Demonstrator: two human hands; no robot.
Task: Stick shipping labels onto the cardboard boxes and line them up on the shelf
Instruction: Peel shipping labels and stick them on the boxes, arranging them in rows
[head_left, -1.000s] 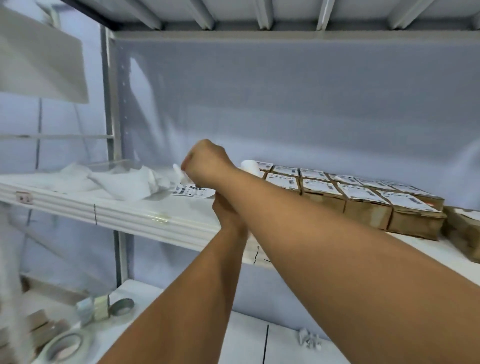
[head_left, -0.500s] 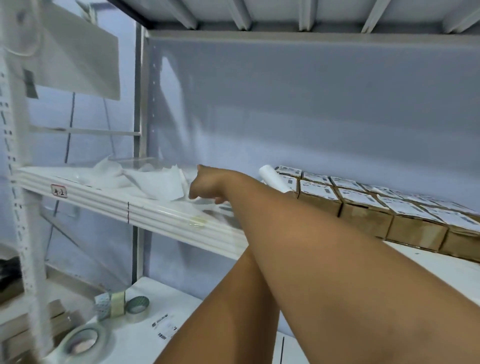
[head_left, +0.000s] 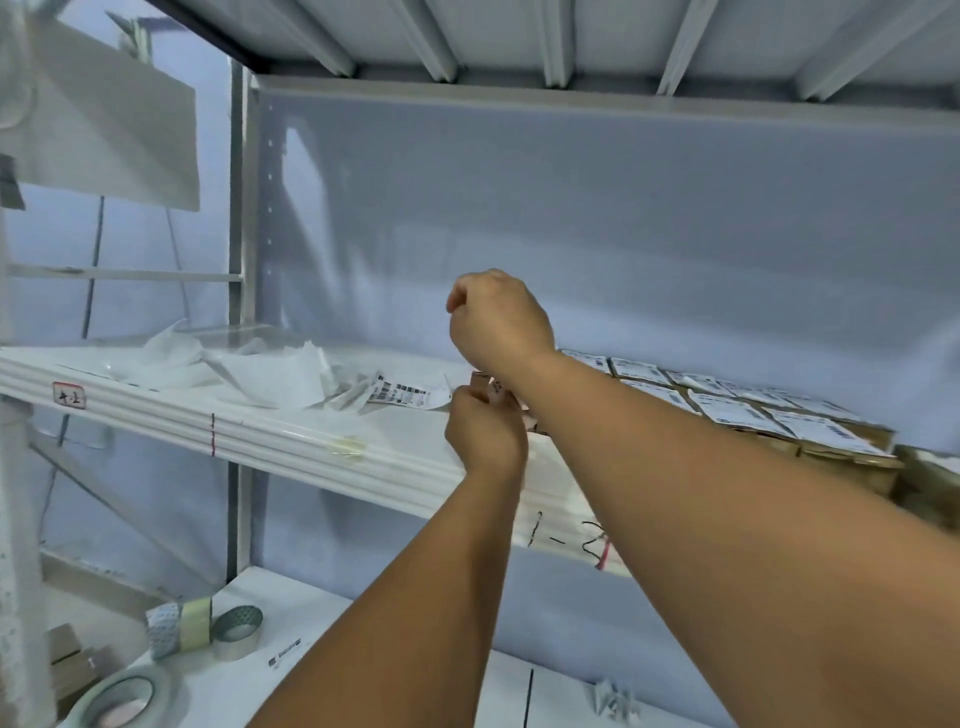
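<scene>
My left hand (head_left: 485, 436) grips a small cardboard box (head_left: 480, 383) at the front of the white shelf (head_left: 311, 441); only its brown top corner shows, the rest lies behind my hand and right forearm. My right hand (head_left: 496, 317) hovers just above it with fingers curled, seen from the back; nothing shows in it. To the right, several labelled cardboard boxes (head_left: 737, 415) stand in tight rows on the shelf. A loose shipping label (head_left: 400, 392) lies flat to the left of my hands.
Crumpled white backing paper (head_left: 260, 369) is heaped on the shelf's left part. On the lower shelf sit tape rolls (head_left: 236, 629) and a larger roll (head_left: 119, 696) at the left front. A steel upright (head_left: 236, 260) bounds the shelf at left.
My right hand has lifted back from the paper heap to above the box. My left hand has come up into view at the shelf edge, holding the box.
</scene>
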